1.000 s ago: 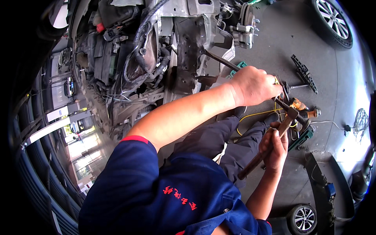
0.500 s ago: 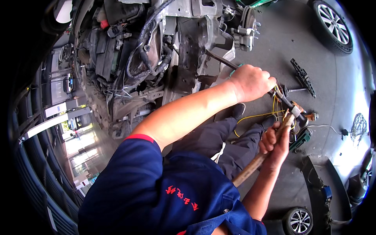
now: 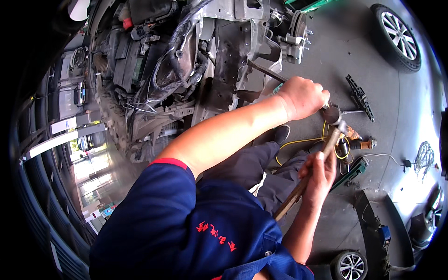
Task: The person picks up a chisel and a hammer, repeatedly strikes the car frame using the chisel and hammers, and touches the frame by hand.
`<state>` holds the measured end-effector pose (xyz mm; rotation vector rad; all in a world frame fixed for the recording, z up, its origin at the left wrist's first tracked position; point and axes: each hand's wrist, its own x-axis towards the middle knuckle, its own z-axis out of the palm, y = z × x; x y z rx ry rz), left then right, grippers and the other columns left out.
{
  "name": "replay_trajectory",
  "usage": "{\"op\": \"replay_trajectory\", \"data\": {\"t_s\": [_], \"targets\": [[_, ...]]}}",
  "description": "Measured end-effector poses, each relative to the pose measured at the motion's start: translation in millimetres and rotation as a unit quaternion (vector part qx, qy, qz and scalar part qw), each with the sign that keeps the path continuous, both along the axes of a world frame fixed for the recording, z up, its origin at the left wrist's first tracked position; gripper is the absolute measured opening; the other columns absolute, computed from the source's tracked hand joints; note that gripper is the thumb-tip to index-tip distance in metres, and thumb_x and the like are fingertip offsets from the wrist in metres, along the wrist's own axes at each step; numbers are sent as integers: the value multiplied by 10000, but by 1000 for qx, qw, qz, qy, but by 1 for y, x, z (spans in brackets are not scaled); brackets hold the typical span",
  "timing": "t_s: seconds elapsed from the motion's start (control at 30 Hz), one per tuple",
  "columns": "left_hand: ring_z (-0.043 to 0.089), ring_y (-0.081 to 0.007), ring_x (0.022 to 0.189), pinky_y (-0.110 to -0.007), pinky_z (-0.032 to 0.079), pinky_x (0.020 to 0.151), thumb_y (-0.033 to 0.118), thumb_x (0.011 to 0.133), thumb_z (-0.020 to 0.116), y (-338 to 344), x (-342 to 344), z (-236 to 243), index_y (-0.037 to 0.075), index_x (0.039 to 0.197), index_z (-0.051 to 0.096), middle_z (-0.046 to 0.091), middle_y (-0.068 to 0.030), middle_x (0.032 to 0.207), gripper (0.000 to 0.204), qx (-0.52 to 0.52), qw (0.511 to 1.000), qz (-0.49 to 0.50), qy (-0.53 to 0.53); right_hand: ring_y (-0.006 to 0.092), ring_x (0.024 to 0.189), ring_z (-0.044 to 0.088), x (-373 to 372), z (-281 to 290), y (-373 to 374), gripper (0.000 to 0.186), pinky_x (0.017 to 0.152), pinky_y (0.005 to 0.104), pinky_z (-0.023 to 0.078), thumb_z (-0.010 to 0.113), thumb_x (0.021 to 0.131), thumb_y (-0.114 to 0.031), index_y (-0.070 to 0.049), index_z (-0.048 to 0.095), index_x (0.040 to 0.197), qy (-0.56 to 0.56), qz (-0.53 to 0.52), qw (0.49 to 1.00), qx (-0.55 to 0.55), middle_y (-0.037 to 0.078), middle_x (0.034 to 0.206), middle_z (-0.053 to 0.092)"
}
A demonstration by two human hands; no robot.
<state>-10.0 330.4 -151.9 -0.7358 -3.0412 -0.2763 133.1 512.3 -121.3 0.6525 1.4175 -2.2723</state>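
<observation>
My left hand [image 3: 303, 97] is closed in a fist around a long dark metal bar [image 3: 266, 71]. The bar's far end reaches into the torn sheet metal of a stripped car front [image 3: 228, 60]. In my right hand [image 3: 319, 173] is a hammer [image 3: 332, 140], gripped partway along its wooden handle. The hammer's head is right beside the near end of the bar, just past my left fist. Whether head and bar touch I cannot tell.
A brake disc hub [image 3: 295, 39] sits at the car's far right. On the floor lie a black scissor jack [image 3: 360, 98], an orange tool [image 3: 361, 144], a yellow hose [image 3: 298, 140], a green tool [image 3: 350, 175], a large wheel [image 3: 396, 37] and another wheel [image 3: 351, 265].
The hammer head has swung left and away from me, up to the bar's end by my left fist. My right hand has shifted slightly left. My left hand still holds the bar.
</observation>
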Motion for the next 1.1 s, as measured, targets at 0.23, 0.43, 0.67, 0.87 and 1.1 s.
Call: {"op": "replay_trajectory", "data": {"t_s": [0.23,0.43,0.67,0.87,1.1], "targets": [[755,-266,762,-418,607,617,183,894,600,-2,1,-4,137,856,672,716,-52,802,94,-5,1000,4,8,40,555,363,-5,-21,25,383,457,210,371,486,1129,-347,-168,443,1464,-62,-275,893,-351,-26,749,412],[757,-267,763,-419,607,610,176,892,598,1,-3,-3,136,848,669,715,-57,795,93,-8,1000,5,15,63,405,328,-18,-11,6,549,338,233,307,356,1111,-578,-89,567,1245,-68,-11,899,-432,-30,620,427],[750,-265,750,-404,602,621,183,895,602,-2,0,-3,143,861,672,706,-43,782,88,6,1000,15,14,89,440,423,-19,-25,0,520,387,254,422,362,1107,-584,-95,520,1029,-62,-64,820,-566,8,643,460],[749,-255,749,-398,602,617,187,887,608,-7,2,-3,145,844,672,703,-43,783,88,-12,999,21,29,98,400,472,-31,-36,12,512,345,251,429,364,1112,-561,-87,483,959,-6,-116,783,-611,34,620,500],[746,-254,750,-391,601,619,183,874,606,-5,2,-3,140,825,662,701,-48,770,86,-21,997,48,50,90,346,347,-30,-16,-11,594,297,283,363,355,1072,-668,-117,483,890,-157,40,823,-544,-6,540,406]]}}
